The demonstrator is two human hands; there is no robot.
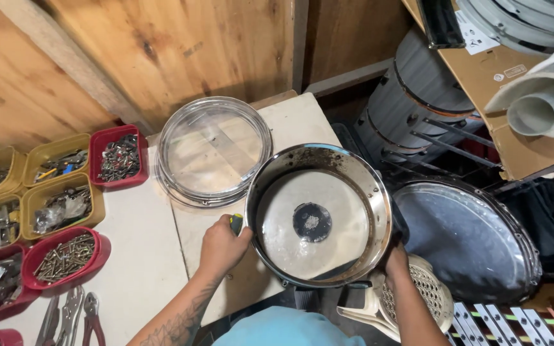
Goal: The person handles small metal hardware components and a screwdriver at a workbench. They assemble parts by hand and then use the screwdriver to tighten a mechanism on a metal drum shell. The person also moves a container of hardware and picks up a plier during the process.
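A shiny metal drum shell (354,168) with a white head and a dark round patch (312,222) inside stands on the white table's (142,269) right end. My left hand (220,247) presses on its left wall and holds a small dark tool with a yellow-green tip (236,223). At the shell's lower right side, my right hand (395,259) grips the rim. A clear drum head in a metal hoop (214,152) lies flat just behind and left of the shell.
Yellow and red bins (64,204) of screws and small parts line the table's left side. Pliers (72,314) lie at the front left. Wooden walls stand behind. Another drum (418,102), a large dark drum head (466,240) and a white plastic chair (418,301) crowd the right.
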